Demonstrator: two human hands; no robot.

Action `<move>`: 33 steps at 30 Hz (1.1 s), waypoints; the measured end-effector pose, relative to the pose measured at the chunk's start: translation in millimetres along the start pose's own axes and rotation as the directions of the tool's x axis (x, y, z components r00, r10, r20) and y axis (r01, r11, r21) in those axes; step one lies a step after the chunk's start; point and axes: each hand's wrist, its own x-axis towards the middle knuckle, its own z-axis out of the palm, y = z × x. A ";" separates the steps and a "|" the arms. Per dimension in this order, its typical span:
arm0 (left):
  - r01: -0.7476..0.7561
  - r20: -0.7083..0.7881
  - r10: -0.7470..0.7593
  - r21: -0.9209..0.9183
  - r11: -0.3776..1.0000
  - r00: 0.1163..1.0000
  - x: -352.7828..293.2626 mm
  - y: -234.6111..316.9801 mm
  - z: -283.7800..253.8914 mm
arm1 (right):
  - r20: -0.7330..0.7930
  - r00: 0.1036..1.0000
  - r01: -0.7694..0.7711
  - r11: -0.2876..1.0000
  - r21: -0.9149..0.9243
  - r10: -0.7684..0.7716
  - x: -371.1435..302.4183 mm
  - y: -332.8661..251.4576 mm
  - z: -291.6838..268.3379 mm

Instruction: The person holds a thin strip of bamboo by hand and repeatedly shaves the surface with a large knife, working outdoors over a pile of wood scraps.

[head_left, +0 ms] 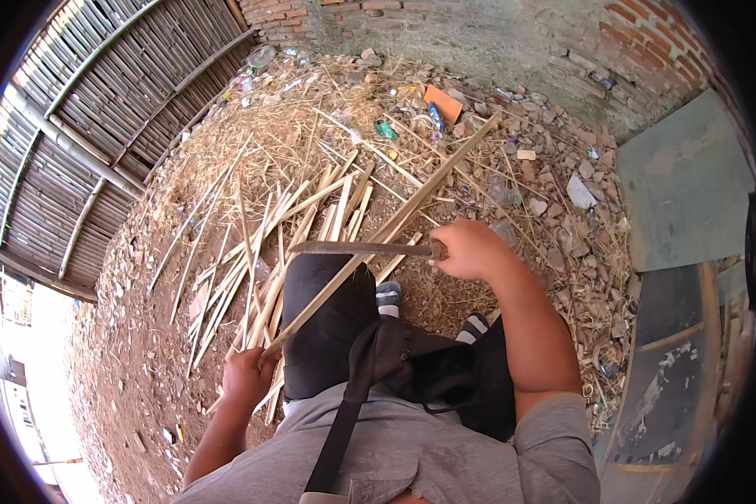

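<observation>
My right hand [470, 249] is closed around the handle of a machete [336, 248], whose long dark blade points left above my thigh. The blade lies across a long bamboo strip [428, 186], which slants from lower left to upper right; whether it has bitten into the strip I cannot tell. My left hand [248, 375] grips the strip's near end, beside my left leg. A loose pile of pale split bamboo strips [256, 239] lies on the ground to the left and ahead of my knee, with some strips passing close by my left hand.
Straw [193, 160], stones and litter cover the ground. An orange piece [443, 104] and green plastic [385, 129] lie ahead. A bamboo fence [101, 101] stands left, a brick wall [496, 42] at the back, and grey panels [680, 181] at right.
</observation>
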 end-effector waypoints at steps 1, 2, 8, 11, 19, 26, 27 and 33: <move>0.023 0.062 -0.020 -0.045 0.999 0.998 -0.4 2.5 -2.3 | 0.001 1.000 0.001 1.000 0.002 -0.001 0.8 0.9 1.5; 0.024 0.077 -0.020 -0.052 0.998 0.997 -0.4 2.0 -2.3 | -0.005 1.000 0.000 1.000 0.001 0.000 2.7 3.3 4.2; 0.001 -0.060 0.002 0.034 0.999 0.998 -1.2 -2.8 11.1 | -0.122 0.953 -0.246 0.944 0.219 0.277 12.8 55.7 5.2; -0.057 -0.087 0.058 0.024 0.998 0.994 -1.0 -1.4 12.5 | -0.161 0.911 -0.328 0.904 0.276 0.380 11.5 54.1 0.8; -0.065 -0.159 0.080 0.100 0.993 0.984 -2.8 -15.9 14.7 | 0.130 0.990 -0.068 0.993 0.096 0.055 14.5 26.7 7.2; -0.064 -0.097 0.073 0.095 0.993 0.993 2.7 -9.8 16.7 | -0.076 0.906 -0.367 0.864 0.345 0.416 2.9 66.1 -3.1; -0.048 -0.085 0.055 0.081 0.996 0.995 2.4 -8.1 15.2 | -0.094 0.938 -0.302 0.918 0.258 0.335 2.8 53.2 0.3; -0.053 -0.123 0.064 0.095 0.994 0.990 3.9 -19.1 21.2 | 0.116 0.983 -0.152 0.986 0.073 0.143 11.2 19.7 -6.0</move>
